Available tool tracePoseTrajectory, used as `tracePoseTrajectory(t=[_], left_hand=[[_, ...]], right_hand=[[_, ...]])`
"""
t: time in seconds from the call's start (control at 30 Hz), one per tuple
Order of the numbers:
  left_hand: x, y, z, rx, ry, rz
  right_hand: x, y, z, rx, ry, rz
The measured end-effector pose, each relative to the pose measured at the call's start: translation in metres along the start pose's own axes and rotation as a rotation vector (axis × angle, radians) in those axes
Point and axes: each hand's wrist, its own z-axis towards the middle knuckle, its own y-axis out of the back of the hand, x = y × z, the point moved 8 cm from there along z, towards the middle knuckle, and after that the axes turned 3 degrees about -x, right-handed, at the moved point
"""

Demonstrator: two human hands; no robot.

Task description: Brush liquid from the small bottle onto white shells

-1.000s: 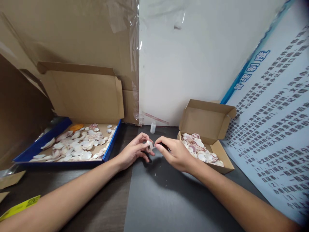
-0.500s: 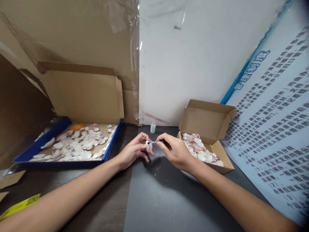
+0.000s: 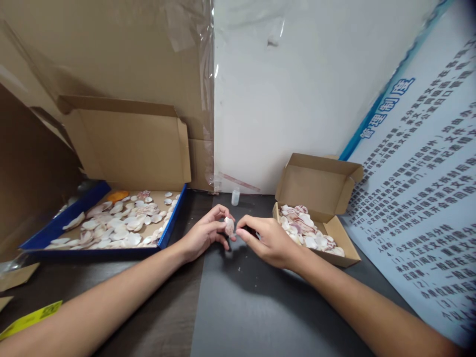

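Observation:
A pale pinkish seashell [image 3: 229, 226] is pinched between the thumb and fingers of my left hand [image 3: 205, 232], above the mat. Close to its right side, my right hand [image 3: 268, 239] is closed with thumb and forefinger together. Part of a thin dark-handled tool [image 3: 253, 231] shows inside that hand; its tip is hidden behind the fingers, so I cannot tell whether it touches the shell.
On the left stands an open blue-sided cardboard box [image 3: 160, 241] with many shells. A smaller brown box [image 3: 352, 249] of shells is at right. A small whitish bottle [image 3: 235, 197] stands by the wall. A yellow label [image 3: 31, 320] lies front left on the table.
My right hand has shifted slightly left toward the shell and turned. The tool's light shaft, visible across the shell before, is now out of sight. My left hand has hardly moved.

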Motion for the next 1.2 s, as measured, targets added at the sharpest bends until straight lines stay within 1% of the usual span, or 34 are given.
tracePoseTrajectory(t=[0.1, 0.13, 0.23, 0.27, 0.37, 0.4, 0.5, 0.53, 0.57, 0.63, 0.67, 0.77, 0.8, 0.9, 0.93, 1.03, 1.07, 1.17, 1.2], left_hand=[[0.001, 0.000, 0.000, 0.000, 0.000, 0.008], [0.001, 0.000, 0.000, -0.002, 0.001, 0.009], [0.001, 0.001, 0.000, -0.012, 0.003, 0.002], [0.001, 0.001, 0.000, -0.012, 0.003, 0.004], [0.002, 0.000, 0.001, -0.008, 0.008, 0.007], [0.002, 0.000, 0.001, -0.009, 0.010, 0.006], [0.001, 0.000, 0.001, -0.016, 0.012, 0.002], [0.001, 0.000, 0.000, -0.016, 0.012, 0.005], [0.001, 0.000, 0.000, -0.015, 0.012, 0.008], [0.001, 0.000, 0.000, -0.014, 0.013, 0.010], [0.001, 0.000, 0.000, -0.014, 0.015, 0.010], [0.002, 0.001, 0.000, -0.019, 0.017, 0.006], [0.002, 0.001, 0.000, -0.021, 0.017, 0.007], [0.002, 0.001, 0.000, -0.023, 0.020, 0.009], [0.002, 0.001, 0.000, -0.023, 0.022, 0.008], [0.003, 0.002, 0.000, -0.027, 0.024, -0.004], [0.003, 0.002, 0.000, -0.029, 0.025, -0.007], [0.003, 0.002, 0.000, -0.029, 0.029, -0.014], [0.003, 0.001, 0.000, -0.033, 0.032, -0.018]], right_hand=[[-0.004, 0.009, 0.000, -0.124, -0.033, -0.034], [-0.005, 0.010, 0.001, -0.131, -0.049, -0.035], [-0.008, 0.002, 0.001, -0.048, -0.090, 0.012], [-0.008, 0.002, 0.002, -0.043, -0.100, 0.022], [-0.008, 0.010, 0.002, -0.137, -0.111, 0.004], [-0.008, 0.010, 0.002, -0.144, -0.105, 0.007], [-0.006, 0.002, 0.002, -0.044, -0.080, 0.056], [-0.006, 0.000, 0.002, -0.029, -0.077, 0.068], [-0.006, 0.001, 0.002, -0.043, -0.077, 0.068], [-0.007, 0.006, 0.001, -0.115, -0.086, 0.049], [-0.007, 0.006, 0.001, -0.122, -0.090, 0.048], [-0.007, -0.002, 0.001, -0.026, -0.093, 0.097], [-0.007, -0.002, 0.001, -0.023, -0.093, 0.105], [-0.008, 0.007, 0.001, -0.133, -0.098, 0.055], [-0.008, 0.007, 0.001, -0.131, -0.099, 0.044], [-0.009, 0.000, 0.001, -0.033, -0.095, 0.082], [-0.009, 0.000, 0.001, -0.038, -0.093, 0.091], [-0.009, 0.008, 0.000, -0.166, -0.085, 0.081], [-0.008, 0.008, 0.000, -0.173, -0.081, 0.085]])
